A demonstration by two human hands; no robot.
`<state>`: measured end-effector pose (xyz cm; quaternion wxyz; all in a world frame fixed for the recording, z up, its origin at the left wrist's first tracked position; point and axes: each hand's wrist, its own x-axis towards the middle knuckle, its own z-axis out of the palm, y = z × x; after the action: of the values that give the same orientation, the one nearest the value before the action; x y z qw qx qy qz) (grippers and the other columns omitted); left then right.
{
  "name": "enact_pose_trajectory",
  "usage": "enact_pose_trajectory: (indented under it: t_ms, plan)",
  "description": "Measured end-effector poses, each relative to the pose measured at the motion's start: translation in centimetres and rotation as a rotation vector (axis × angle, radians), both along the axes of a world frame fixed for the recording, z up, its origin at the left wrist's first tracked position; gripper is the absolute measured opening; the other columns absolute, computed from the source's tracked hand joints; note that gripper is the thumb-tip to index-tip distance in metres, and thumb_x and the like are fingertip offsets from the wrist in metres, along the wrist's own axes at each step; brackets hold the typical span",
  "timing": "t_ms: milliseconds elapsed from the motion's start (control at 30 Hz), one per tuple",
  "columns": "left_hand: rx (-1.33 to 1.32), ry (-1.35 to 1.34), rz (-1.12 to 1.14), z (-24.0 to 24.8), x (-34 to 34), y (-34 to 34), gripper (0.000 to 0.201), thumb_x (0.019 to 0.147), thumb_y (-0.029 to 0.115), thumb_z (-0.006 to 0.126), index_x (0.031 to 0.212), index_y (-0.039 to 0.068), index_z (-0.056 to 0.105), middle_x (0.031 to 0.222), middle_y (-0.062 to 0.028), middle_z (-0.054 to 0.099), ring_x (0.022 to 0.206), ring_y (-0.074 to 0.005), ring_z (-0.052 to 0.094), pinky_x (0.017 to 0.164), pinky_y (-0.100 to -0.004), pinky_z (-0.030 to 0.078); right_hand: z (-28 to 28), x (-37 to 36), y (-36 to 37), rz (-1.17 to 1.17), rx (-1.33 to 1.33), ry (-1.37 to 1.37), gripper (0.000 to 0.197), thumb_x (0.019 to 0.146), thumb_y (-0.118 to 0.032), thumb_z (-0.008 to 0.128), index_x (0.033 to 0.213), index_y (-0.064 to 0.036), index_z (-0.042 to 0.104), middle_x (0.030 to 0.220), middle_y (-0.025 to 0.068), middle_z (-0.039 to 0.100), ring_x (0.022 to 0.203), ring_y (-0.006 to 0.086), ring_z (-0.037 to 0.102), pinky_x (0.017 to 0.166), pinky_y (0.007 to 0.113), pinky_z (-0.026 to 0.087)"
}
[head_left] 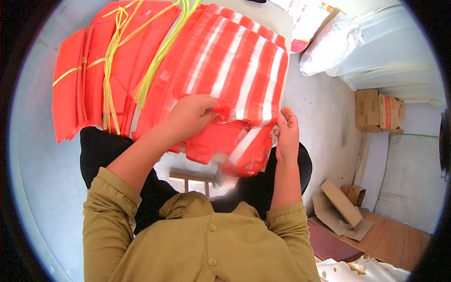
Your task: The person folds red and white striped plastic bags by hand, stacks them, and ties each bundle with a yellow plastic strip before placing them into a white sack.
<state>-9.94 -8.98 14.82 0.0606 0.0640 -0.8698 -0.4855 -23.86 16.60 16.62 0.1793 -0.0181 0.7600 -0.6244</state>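
A stack of red-and-white striped plastic bags (pixel 249 66) lies over my lap on a pale board. My left hand (pixel 195 113) is closed, pinching a gathered red edge of the top bag near the middle of its lower side. That bag's lower part hangs loose toward me and is slightly blurred. At the stack's right edge is my right hand (pixel 287 134), its fingers stretched upward and apart from the thumb, beside the bag's edge. Left of the stack lie folded red bags (pixel 70 94), bound by a thin yellow strip.
Long yellow-green plastic strips (pixel 164 51) drape across the red bags. On the floor to the right are a white sack (pixel 331 44), a cardboard box (pixel 373 110) and flattened cardboard (pixel 340 204). A wooden frame (pixel 192 177) shows between my knees.
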Motion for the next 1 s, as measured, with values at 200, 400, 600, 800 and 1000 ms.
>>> enact_pose_trajectory:
  t_ms: [200,400,600,800,1000]
  plan:
    - [-0.042,0.025,0.030,0.3,0.0,0.2,0.014,0.087,0.015,0.065,0.096,0.006,0.069,0.092,-0.0167,0.067,0.090,-0.0369,0.065,0.076,-0.0452,0.051,-0.5,-0.4,0.8,0.044,-0.078,-0.182,0.067,0.096,-0.021,0.064,0.152,-0.0009,0.033,0.132,0.0112,0.058,0.089,0.0118,0.058,0.071,0.025,0.047]
    - [-0.019,0.013,0.042,1.0,0.3,0.0,0.014,0.088,0.016,0.065,0.095,0.005,0.070,0.092,-0.0176,0.068,0.090,-0.0373,0.065,0.076,-0.0453,0.051,0.8,0.6,0.0,-0.005,-0.121,-0.162,0.062,0.098,-0.020,0.063,0.151,-0.0039,0.034,0.100,0.0002,0.064,0.069,0.0037,0.049,0.056,0.020,0.038]
    - [-0.033,0.074,0.021,-0.2,0.1,-0.1,0.016,0.088,0.018,0.065,0.097,0.005,0.070,0.093,-0.0177,0.068,0.091,-0.0371,0.065,0.076,-0.0457,0.051,-0.1,1.8,0.4,0.212,-0.246,-0.069,0.067,0.098,-0.012,0.059,0.156,-0.0036,0.027,0.136,0.0078,0.057,0.110,0.0138,0.062,0.088,0.028,0.052]
    - [-0.116,0.044,0.005,-0.1,0.0,0.0,0.015,0.087,0.017,0.065,0.095,0.005,0.069,0.093,-0.0177,0.067,0.091,-0.0377,0.065,0.077,-0.0466,0.051,1.8,6.1,2.0,0.269,-0.150,-0.135,0.074,0.093,0.000,0.057,0.158,-0.0032,0.023,0.146,0.0101,0.051,0.123,0.0175,0.057,0.102,0.032,0.046]
    - [-0.323,0.128,-0.081,-1.0,0.3,-0.3,0.014,0.084,0.016,0.068,0.092,0.005,0.070,0.092,-0.0136,0.068,0.089,-0.0360,0.065,0.077,-0.0465,0.052,0.9,8.9,4.0,0.300,-0.214,-0.283,0.079,0.091,0.001,0.059,0.159,-0.0028,0.019,0.150,0.0117,0.048,0.130,0.0190,0.053,0.107,0.033,0.043]
